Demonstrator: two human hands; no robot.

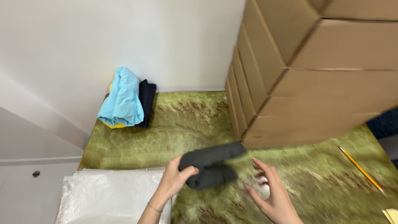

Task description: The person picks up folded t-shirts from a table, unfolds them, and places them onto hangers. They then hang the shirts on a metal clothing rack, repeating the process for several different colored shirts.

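1. While the left hand (176, 178) grasps the dark grey folded cloth bundle (211, 165) at its near end, the bundle hangs in the air above the green marbled table top (182, 124), touching nothing below it
2. Just right of it, the right hand (271, 193) is released, fingers spread and palm turned toward the bundle, near it but apart; it looks blurred with motion
3. To handle the fold well, I judge the free hand should meet the loose far end and support it from beneath, so the layers stay stacked and do not slide open
4. Keeping the bundle level matters, since its upper layer juts out toward the stacked brown cardboard boxes (315, 70)
5. At the far corner lie a light blue folded garment (123, 99) and a black folded garment (147, 101), well apart; a clear plastic sheet pile (107, 195) sits at the near left, and a yellow pencil (360, 169) lies at the right
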